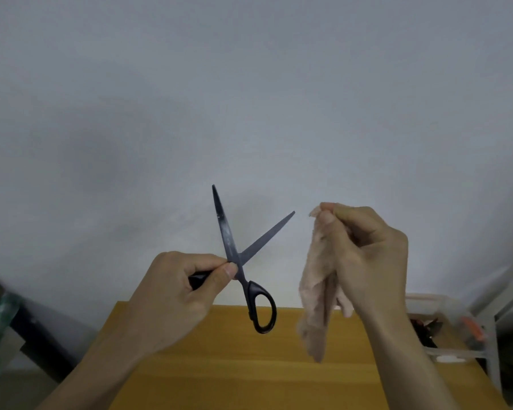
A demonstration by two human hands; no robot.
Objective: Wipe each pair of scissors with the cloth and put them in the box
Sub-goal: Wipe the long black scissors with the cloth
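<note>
A person's two bare hands are raised in front of a plain pale grey wall (pixel 249 84), seen from a head-worn camera looking forward and down. The left hand (pixel 178 294), at about seven o'clock from the middle of the view, has its fingers curled round one handle of a pair of black scissors (pixel 234 255), with the thumb pressed close to the pivot. The blades stand spread apart in a V: one points up toward twelve o'clock, the other slants toward two o'clock. The free handle loop hangs down toward five o'clock, over the far edge of a wooden table (pixel 234 371). The right hand (pixel 367 261), at about four o'clock from the middle, pinches a pinkish, fluffy cloth (pixel 317 303) between thumb and fingertips at its top, and the cloth dangles downward, just beside the scissors but not touching them. At the far right edge of the table, around four o'clock, sits a clear plastic box (pixel 444 306); dark objects lie inside it, too blurred to tell apart.
</note>
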